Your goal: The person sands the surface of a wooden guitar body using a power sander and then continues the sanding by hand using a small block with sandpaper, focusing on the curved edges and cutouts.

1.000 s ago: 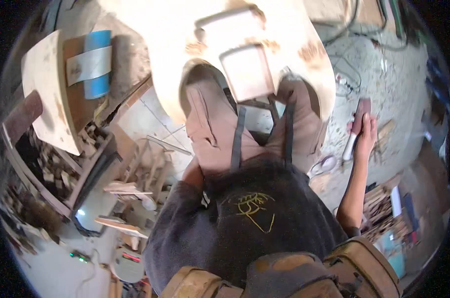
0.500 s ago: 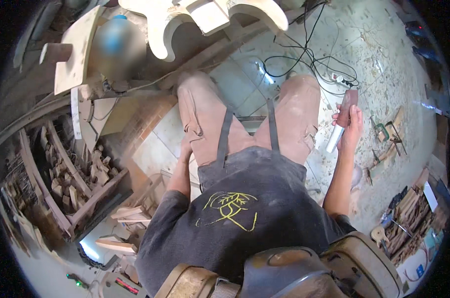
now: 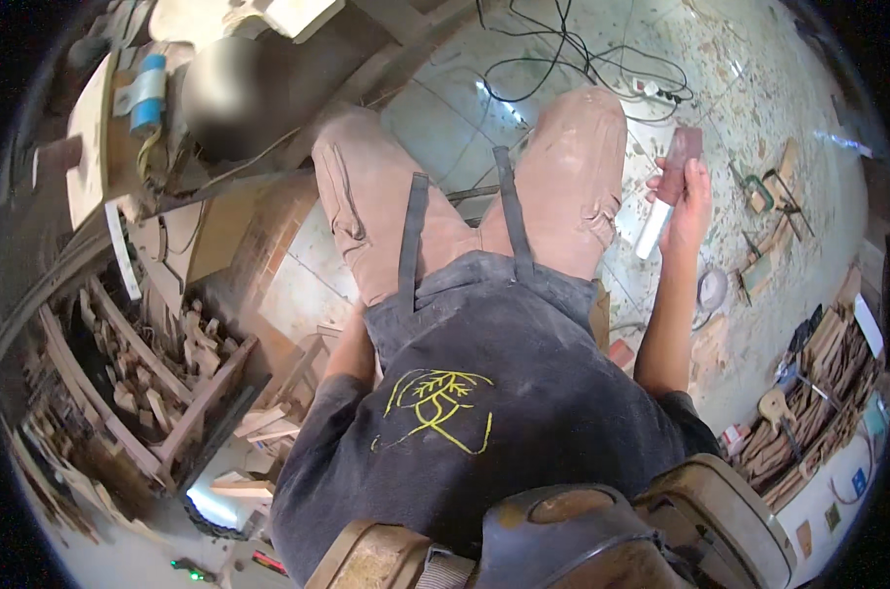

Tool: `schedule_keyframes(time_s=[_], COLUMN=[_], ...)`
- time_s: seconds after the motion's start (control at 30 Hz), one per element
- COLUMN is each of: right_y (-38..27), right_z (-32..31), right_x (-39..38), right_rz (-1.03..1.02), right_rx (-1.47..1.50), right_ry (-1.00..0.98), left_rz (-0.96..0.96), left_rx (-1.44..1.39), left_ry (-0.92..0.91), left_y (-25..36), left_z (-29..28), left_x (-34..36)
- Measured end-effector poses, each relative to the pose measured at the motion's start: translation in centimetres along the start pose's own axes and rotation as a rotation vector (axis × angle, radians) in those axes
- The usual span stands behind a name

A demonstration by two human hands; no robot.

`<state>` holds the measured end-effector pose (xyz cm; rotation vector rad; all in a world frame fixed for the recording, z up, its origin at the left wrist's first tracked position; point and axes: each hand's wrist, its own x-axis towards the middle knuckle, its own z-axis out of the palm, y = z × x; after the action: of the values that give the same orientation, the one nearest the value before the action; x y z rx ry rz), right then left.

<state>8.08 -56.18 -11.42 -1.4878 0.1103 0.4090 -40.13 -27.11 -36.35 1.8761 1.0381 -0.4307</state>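
Observation:
My right hand is closed round a silvery tube with a reddish-brown wrap at its far end. The wrap looks like sandpaper. It is held out to the right of my right knee, tilted, above the floor. My left forearm hangs beside my left thigh; the fingers are hidden there. A pale wooden piece with curved edges lies on the bench at the top left, partly cut off by the picture's rim.
A blue cylinder stands by an upright pale board on the bench. Black cables lie on the tiled floor ahead. Clamps lie at the right. A wooden crate of offcuts sits left; stacked sticks lie right.
My view has shifted, so the pale wooden piece has slid up and left, mostly out of the picture. The left hand has slipped from sight beside the thigh. The right hand keeps its hold.

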Motion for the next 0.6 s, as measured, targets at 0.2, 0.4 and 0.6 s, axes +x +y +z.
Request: schedule_keyframes(time_s=[0.2,0.4,0.6], right_y=[1.1,-0.1,-3.0], right_z=[-3.2,0.6,4.9], right_x=[-2.0,0.9,1.6], right_rz=[0.205,0.316,0.383], right_rx=[-0.092,-0.109,-0.211], right_ry=[0.213,0.244,0.187], left_rz=[-0.172,-0.232,-0.241], left_rx=[0.061,0.055,0.034], left_ry=[-0.356,-0.459,-0.480], left_y=[4.2,7.3,9.6], left_z=[1.3,-1.7,-5.4], left_x=[-3.6,-1.0,2.0])
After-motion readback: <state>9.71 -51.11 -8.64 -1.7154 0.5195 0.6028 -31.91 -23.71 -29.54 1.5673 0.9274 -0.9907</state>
